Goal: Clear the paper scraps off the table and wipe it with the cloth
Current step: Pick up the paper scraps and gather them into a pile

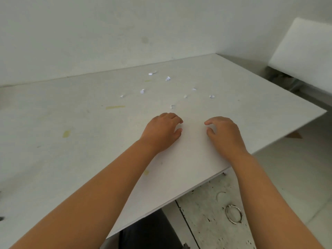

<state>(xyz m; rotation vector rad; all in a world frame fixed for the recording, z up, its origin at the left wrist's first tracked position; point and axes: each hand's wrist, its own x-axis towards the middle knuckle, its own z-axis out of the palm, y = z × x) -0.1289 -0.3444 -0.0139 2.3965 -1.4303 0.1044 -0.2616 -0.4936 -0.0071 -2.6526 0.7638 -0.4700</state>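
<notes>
A: Looking down at the table, I count about nine paper scraps scattered toward twelve o'clock from the hands, loosely spread and well apart from each other. The nearest scrap lies just beyond the fingertips.

B: And the hands themselves?

A: The left hand and right hand are side by side, apart from each other, palms down, fingers loosely curled and holding nothing. Whether they rest on the surface or hover just over it, I cannot tell.

B: So gathering hasn't started. How would you go about it?

A: I'd judge sweeping better than pinching. The bits are small and light, so cup both hands at the far side, ten and two o'clock of the scatter, and draw them inward to one pile, slowly, so no draught flicks them away. Then slide the pile toward six o'clock, off the near edge into a cupped palm.

B: The cloth?

A: Not in view. There are yellowish smears at nine o'clock that the wipe will need to cover.
</notes>
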